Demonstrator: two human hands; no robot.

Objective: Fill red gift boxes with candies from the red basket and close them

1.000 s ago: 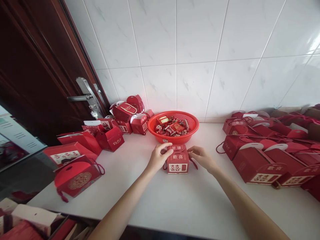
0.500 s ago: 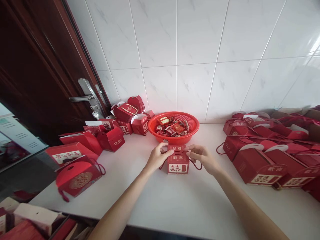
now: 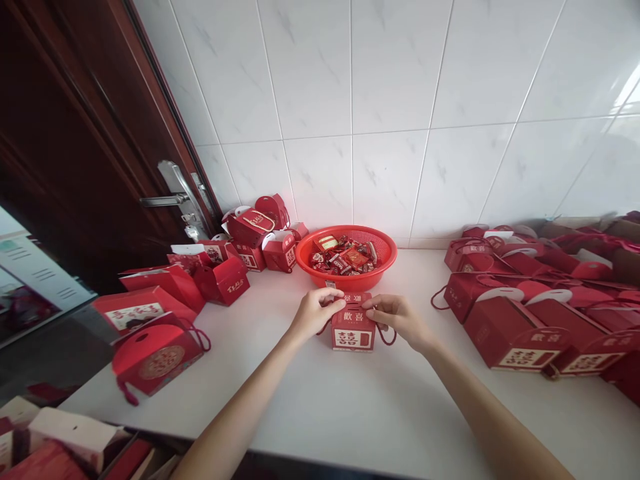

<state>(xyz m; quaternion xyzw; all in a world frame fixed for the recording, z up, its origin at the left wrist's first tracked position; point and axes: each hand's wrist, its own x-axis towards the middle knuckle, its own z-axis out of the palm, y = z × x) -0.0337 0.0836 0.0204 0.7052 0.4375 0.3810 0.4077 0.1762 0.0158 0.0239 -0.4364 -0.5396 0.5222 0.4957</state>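
Observation:
A small red gift box (image 3: 353,331) with a white printed label stands upright on the white table, its top flaps leaning together. My left hand (image 3: 318,311) pinches the left end of the flaps between thumb and fingers. At the right end, my right hand (image 3: 396,318) grips the same flaps, thumb at the front. A dark red cord loop (image 3: 389,337) sticks out on the box's right side, below my right fingers. Just behind the box sits a red plastic basket (image 3: 389,267) holding wrapped candies (image 3: 345,257).
Several red gift boxes (image 3: 165,357) stand along the left side, some stacked by the wall. Rows of red boxes (image 3: 515,333) fill the right side. A brown door (image 3: 75,100) with a metal handle is at the left. More boxes (image 3: 75,433) lie below the table's front-left edge.
My right hand has shifted slightly left and inward along the flaps. The box appears a little further left, as does much of the view. My left hand keeps its pinch.

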